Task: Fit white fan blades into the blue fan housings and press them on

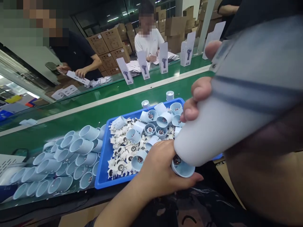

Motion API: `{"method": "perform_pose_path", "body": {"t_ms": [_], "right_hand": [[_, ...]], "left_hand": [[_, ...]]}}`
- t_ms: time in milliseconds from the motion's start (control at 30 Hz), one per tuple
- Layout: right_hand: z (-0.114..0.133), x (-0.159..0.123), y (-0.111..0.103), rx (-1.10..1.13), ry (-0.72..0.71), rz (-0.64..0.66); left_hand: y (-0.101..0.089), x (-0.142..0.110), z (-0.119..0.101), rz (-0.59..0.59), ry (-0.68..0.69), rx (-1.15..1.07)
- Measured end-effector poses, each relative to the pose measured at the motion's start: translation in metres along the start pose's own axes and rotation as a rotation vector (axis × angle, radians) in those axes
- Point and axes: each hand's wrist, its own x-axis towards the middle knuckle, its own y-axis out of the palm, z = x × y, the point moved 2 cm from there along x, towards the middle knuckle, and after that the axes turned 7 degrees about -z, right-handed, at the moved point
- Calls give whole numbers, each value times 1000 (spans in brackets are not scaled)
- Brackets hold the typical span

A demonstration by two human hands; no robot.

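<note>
My left hand (163,167) is wrapped round a light-blue plastic cylinder (183,170) with a small motor inside. Close to the camera, my right hand (196,97) grips a large whitish cylinder (213,119) with a rounded lower end and a dark band; its exact kind is unclear. That rounded end covers part of the blue cylinder's opening, and I cannot tell whether the two touch. Beyond my left hand lies a blue tray (101,164) with white fan blades (120,157) and several more blue cylinders (133,135), some with motors showing.
Many light-blue cylinders (81,146) are piled left of the tray. Two short pieces, one being a small cup (169,95), stand behind it on the green bench (94,113). Printed boxes (163,58) stand farther back. Two people (149,44) (80,53) work across the bench.
</note>
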Motion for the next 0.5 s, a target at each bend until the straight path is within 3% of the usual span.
{"method": "perform_pose_path", "body": {"t_ms": [100,267,433,500], "right_hand": [[4,-5,17,443,127,-1],[11,-21,24,598,41,-125],[20,-17,26,478,172,-152],[19,-11,23,371,162,-97]], "left_hand": [[0,0,-4,-55,43,-33],[2,0,-6,-19,28,-96],[2,2,-8,-34,30,-90],[1,2,-9,-24,7,-99]]}}
